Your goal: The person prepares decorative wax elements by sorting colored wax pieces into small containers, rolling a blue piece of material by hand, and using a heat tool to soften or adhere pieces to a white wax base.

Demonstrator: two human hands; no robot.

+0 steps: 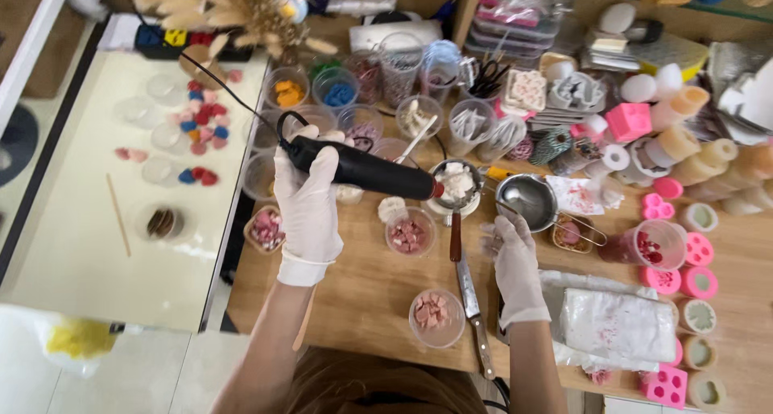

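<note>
Gloved, the left hand (308, 200) wraps tight around a black heat gun (362, 168), whose nozzle points at a small metal cup of white wax (456, 182). Right of that cup, the right hand (515, 257), also gloved, rests loosely half-open on the wooden table (370, 289), holding nothing, just below an empty steel pot (527, 200). Below the cup lies a knife (467, 289); left of the knife stands a clear cup of pink pieces (409, 233).

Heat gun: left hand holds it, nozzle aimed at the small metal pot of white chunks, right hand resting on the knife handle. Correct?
Not quite. In the head view the right hand rests on the table beside the knife, not on its handle. The rest holds: the left hand holds the black heat gun, nozzle at the small metal pot of white chunks.
</note>
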